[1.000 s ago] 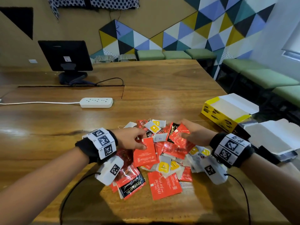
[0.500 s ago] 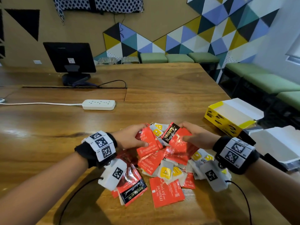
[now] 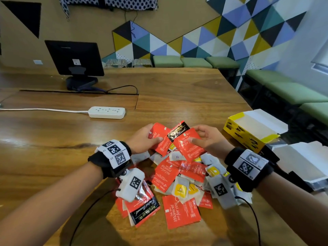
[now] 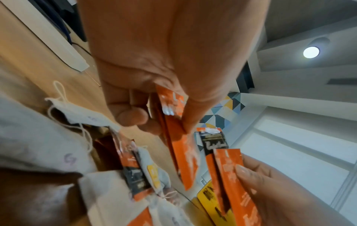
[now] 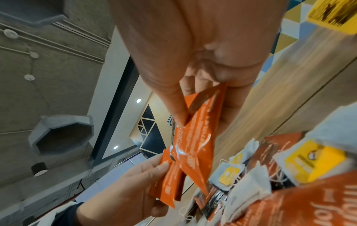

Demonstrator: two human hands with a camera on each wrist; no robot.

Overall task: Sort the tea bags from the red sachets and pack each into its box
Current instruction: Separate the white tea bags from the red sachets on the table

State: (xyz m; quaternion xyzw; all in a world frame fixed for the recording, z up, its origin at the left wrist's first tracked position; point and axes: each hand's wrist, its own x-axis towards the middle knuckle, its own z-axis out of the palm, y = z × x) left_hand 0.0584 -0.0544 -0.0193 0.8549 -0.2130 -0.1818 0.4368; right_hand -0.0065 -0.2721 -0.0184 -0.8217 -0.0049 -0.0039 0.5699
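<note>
Your left hand is up over the far edge of the pile, thumb on top and fingers curled beneath, pinching a red sachet by its upper end; in the left wrist view a second red edge shows just behind it, though whether that is another sachet in the same pinch you cannot tell. Your right hand sits just beside it, thumb pressed onto the face of another red sachet with the fingers tucked under, and a black-and-red sachet pokes up between the two hands, overlapping the right one's packet. Both held sachets are lifted off the heap and their edges cross in the middle. Below your hands the mixed pile lies on the wooden tabletop: red sachets face up, white tea bags with yellow tags among them, strings trailing. The open yellow box stands to the right of your right hand, near but apart from it, flap up. A white box sits nearer you on the right edge, partly behind your right wrist. Further back, a white power strip and a dark monitor rest on the tabletop.
</note>
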